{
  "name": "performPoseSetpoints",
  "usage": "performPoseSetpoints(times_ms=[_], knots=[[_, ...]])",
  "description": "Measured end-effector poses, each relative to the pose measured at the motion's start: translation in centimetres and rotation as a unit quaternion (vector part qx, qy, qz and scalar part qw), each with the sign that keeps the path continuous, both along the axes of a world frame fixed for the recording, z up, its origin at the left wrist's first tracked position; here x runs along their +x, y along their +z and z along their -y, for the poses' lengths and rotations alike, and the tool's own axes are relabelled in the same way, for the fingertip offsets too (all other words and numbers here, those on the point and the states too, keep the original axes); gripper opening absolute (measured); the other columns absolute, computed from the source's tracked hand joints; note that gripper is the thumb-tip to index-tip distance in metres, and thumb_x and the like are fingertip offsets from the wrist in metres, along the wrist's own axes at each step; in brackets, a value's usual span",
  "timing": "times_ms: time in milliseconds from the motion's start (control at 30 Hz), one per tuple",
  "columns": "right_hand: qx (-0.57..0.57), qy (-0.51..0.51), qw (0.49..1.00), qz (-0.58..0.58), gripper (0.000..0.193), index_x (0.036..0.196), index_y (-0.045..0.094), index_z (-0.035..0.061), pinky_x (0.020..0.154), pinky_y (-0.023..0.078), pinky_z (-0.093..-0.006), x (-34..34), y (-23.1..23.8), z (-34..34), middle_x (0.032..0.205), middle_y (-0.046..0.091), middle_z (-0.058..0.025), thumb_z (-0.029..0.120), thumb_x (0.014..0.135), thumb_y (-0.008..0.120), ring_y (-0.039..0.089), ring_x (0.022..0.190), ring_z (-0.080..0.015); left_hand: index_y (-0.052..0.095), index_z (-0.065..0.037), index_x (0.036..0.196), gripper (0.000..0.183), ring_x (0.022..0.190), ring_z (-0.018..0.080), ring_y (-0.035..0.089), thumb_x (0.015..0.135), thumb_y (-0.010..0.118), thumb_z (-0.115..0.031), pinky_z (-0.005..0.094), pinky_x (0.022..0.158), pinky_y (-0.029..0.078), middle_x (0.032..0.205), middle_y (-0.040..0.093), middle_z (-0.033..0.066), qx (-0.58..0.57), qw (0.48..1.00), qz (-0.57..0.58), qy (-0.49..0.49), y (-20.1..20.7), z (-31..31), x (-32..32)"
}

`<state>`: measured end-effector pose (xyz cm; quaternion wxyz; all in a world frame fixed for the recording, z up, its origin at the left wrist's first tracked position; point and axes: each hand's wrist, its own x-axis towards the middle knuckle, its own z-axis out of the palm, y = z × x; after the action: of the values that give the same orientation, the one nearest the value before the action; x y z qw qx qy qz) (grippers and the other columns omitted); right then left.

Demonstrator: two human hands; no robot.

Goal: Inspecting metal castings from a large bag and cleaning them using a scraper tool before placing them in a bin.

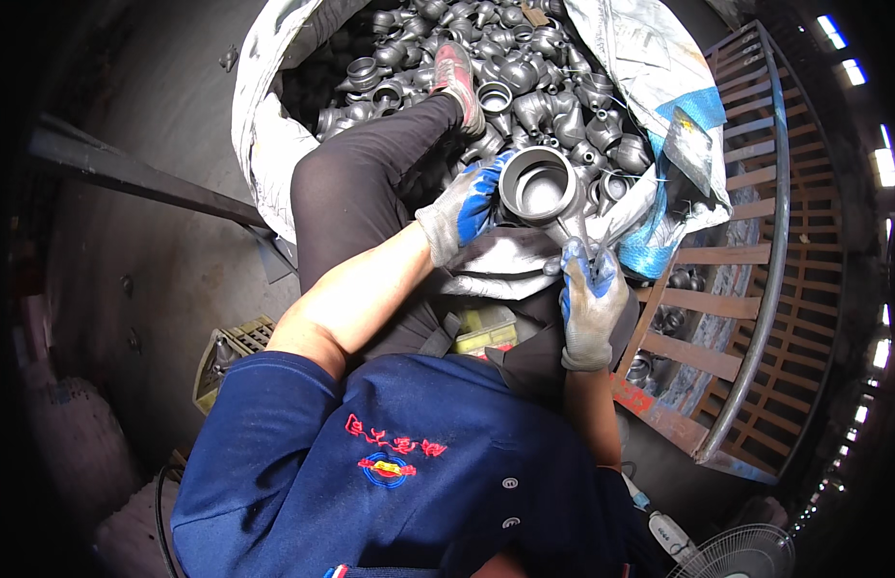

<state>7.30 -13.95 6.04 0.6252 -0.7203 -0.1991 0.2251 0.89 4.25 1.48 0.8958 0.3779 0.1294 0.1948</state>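
A grey metal casting (542, 196) with a wide round mouth and a narrower neck is held above the near rim of a big white sack (650, 58). My left hand (464, 210), in a grey glove with blue coating, is closed against the casting's left side. My right hand (592, 301), gloved alike, has its fingers wrapped round the narrow neck at the lower right; whether a small tool is also in it I cannot tell. The mouth faces up toward me, showing a stepped, shiny inside. Many similar castings (534, 111) fill the sack beyond.
My left leg stretches across the sack, its red shoe (454, 82) on the castings. A metal rack (727, 308) with slats stands at the right. A dark bar (158, 178) runs in from the left. A yellow crate (209, 380) sits lower left, a fan (741, 554) lower right.
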Motion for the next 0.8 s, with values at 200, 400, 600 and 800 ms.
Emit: performPoseSetpoints(times_ms=[200,400,600,800], knots=[[0.082,-0.011,0.990,0.111,0.035,0.105,0.053,-0.0069,0.076,0.048,-0.0265,-1.0,1.3,-1.8,0.094,0.059,-0.0111,0.004,0.076,0.068,0.057,0.087,-0.0154,0.051,-0.006,0.116,0.031,0.099,0.0179,0.059,0.094,0.034,-0.020,0.0336,0.082,0.053,0.112,0.058,0.0093,-0.224,0.972,-0.020,-0.073,-0.7,0.6,0.5],[0.047,0.010,0.969,0.241,0.039,0.105,0.054,-0.0050,0.078,0.049,-0.0306,-0.7,1.4,-2.0,0.099,0.060,-0.0147,0.007,0.072,0.073,0.058,0.091,-0.0172,0.048,-0.007,0.120,0.034,0.099,0.0183,0.059,0.094,0.036,-0.027,0.0333,0.080,0.053,0.114,0.057,0.0083,-0.299,0.943,-0.010,-0.145,-1.3,1.2,0.3],[-0.021,-0.005,0.973,0.228,0.038,0.100,0.059,-0.0036,0.068,0.049,-0.0275,2.6,3.2,0.3,0.079,0.063,-0.0134,0.015,0.071,0.074,0.061,0.070,-0.0161,0.046,-0.004,0.119,0.034,0.085,0.0171,0.062,0.093,0.043,-0.026,0.0212,0.067,0.056,0.102,0.060,0.0112,-0.265,0.954,0.003,-0.137,-0.8,2.6,0.6],[0.133,-0.066,0.976,0.159,0.027,0.103,0.058,-0.0025,0.062,0.047,-0.0195,6.6,11.9,7.5,0.088,0.063,-0.0079,0.010,0.079,0.065,0.059,0.069,-0.0108,0.055,-0.004,0.099,0.025,0.070,0.0170,0.061,0.091,0.048,-0.027,0.0302,0.062,0.051,0.081,0.060,0.0088,-0.087,0.977,-0.127,-0.148,0.2,1.5,0.0]])
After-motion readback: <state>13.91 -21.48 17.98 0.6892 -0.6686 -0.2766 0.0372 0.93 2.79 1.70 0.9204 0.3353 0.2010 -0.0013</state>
